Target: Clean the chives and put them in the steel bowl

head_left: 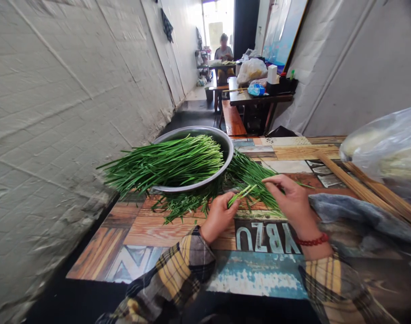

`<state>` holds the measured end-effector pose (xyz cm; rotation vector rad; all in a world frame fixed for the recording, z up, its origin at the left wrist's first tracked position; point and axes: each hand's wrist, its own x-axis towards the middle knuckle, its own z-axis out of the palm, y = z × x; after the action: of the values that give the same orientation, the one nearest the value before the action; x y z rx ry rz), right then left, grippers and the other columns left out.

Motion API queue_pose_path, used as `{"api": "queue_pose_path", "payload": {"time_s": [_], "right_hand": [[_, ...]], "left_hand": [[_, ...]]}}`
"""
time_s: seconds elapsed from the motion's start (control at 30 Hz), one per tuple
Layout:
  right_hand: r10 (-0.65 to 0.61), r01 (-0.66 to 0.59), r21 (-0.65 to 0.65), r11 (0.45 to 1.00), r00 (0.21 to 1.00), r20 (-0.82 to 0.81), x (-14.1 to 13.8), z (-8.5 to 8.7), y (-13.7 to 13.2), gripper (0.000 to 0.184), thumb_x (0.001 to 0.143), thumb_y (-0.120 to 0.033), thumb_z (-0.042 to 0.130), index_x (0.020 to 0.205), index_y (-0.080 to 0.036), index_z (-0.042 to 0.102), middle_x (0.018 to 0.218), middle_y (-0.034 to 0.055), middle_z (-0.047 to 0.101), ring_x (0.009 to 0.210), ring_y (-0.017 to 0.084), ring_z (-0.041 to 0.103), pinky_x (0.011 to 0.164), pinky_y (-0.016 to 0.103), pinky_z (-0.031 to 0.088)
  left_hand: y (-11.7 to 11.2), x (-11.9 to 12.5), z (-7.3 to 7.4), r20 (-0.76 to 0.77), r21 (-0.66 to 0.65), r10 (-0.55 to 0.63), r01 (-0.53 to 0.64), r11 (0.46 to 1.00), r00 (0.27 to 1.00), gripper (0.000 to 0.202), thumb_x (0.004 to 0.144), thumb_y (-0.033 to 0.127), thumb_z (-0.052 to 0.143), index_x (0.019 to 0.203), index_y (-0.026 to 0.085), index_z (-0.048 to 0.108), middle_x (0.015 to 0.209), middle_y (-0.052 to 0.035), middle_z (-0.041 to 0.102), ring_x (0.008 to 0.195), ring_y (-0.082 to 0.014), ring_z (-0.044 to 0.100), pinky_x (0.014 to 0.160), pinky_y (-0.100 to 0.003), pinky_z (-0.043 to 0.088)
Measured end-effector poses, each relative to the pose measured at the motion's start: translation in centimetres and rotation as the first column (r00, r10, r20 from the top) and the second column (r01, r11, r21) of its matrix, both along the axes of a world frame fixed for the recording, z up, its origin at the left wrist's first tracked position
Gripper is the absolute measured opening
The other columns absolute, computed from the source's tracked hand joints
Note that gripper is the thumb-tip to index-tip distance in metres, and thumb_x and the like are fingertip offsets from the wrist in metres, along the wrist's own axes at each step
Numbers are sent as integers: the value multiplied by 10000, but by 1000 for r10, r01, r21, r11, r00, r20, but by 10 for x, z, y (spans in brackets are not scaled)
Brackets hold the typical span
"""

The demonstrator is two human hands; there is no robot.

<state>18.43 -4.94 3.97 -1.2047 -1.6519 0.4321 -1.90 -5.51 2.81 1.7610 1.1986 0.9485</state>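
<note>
My left hand point(219, 215) is closed around the cut ends of a few green chive stalks point(241, 194) just above the patterned table point(158, 234). My right hand point(291, 200) pinches the same stalks from the other side, fingers curled; a red bead bracelet point(312, 241) circles its wrist. A loose pile of chives point(249, 173) lies on the table under and beyond both hands. A metal bowl point(227, 145) behind the hands holds a thick bundle of chives point(164, 164) with its tips hanging over the left rim.
A white brick wall point(56, 112) runs close along the left. A clear plastic bag point(387, 146), wooden sticks point(360, 186) and a grey cloth point(354, 216) lie at the right. Farther back stand a bench point(232, 119), a cluttered table point(259, 92) and a seated person point(224, 53).
</note>
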Motion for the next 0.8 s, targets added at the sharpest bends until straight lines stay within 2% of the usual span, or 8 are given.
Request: {"api": "queue_pose_path", "payload": {"time_s": [0.07, 0.13, 0.23, 0.3, 0.43, 0.57, 0.67, 0.8], "right_hand": [[52, -66, 88, 994, 986, 157, -6, 2, -3, 129, 874, -308, 562, 889, -258, 681, 894, 49, 658, 887, 216, 600, 839, 393, 474], [115, -155, 122, 980, 952, 283, -13, 1, -4, 143, 866, -256, 566, 937, -258, 690, 928, 58, 650, 909, 220, 591, 835, 395, 474], [203, -244, 67, 967, 907, 370, -17, -5, -3, 200, 873, -175, 517, 971, -240, 679, 947, 74, 639, 915, 217, 590, 802, 371, 488], [235, -257, 15, 966, 904, 357, -18, -10, -2, 198, 879, -164, 499, 938, -224, 678, 912, 74, 639, 871, 204, 604, 772, 349, 497], [235, -229, -54, 972, 956, 177, -20, -14, -1, 134, 865, -226, 550, 837, -207, 679, 836, 59, 657, 786, 182, 622, 709, 316, 501], [218, -257, -242, 936, 960, -175, -26, -16, 0, 158, 796, -345, 648, 824, -196, 694, 749, 32, 660, 659, 152, 596, 586, 276, 482], [147, -349, -381, 856, 872, -468, -32, -18, -2, 239, 745, -397, 699, 847, -180, 699, 660, -2, 628, 561, 111, 544, 502, 229, 438], [45, -420, -378, 825, 716, -697, -42, -19, -5, 247, 672, -380, 770, 792, -175, 699, 639, -27, 600, 516, 65, 462, 475, 195, 383]], "left_hand": [[1, 0, -3, 16, -4, 3, -3, 1000, 1000, 300, 872, 372, 479, 668, 156, 524, 654, 15, 475, 660, -121, 402, 628, -239, 342], [1, -1, -5, 13, 3, 3, -3, 1000, 1000, 290, 865, 357, 489, 658, 156, 521, 642, 20, 467, 645, -117, 399, 616, -234, 335], [0, -1, -7, -26, 28, -6, 7, 1000, 1000, 275, 862, 337, 492, 660, 156, 536, 629, 23, 469, 627, -114, 397, 603, -230, 328], [0, -1, -6, -45, 39, -13, 15, 999, 999, 273, 867, 339, 486, 676, 156, 551, 634, 20, 480, 627, -115, 404, 604, -230, 329], [-1, 0, -3, -13, 30, -11, 11, 999, 1000, 301, 876, 373, 479, 676, 157, 540, 651, 18, 473, 648, -118, 405, 615, -234, 329], [-1, 0, 1, 36, -4, -24, 24, 1000, 999, 325, 867, 406, 492, 656, 160, 513, 643, 24, 443, 640, -115, 379, 607, -238, 313], [-2, 0, 3, 43, -20, -34, 35, 999, 998, 334, 867, 411, 493, 643, 163, 491, 630, 28, 412, 630, -113, 357, 592, -241, 294], [-4, 2, 6, 43, -26, -34, 35, 999, 998, 337, 872, 396, 484, 629, 163, 463, 625, 32, 380, 633, -112, 347, 589, -242, 281]]}}
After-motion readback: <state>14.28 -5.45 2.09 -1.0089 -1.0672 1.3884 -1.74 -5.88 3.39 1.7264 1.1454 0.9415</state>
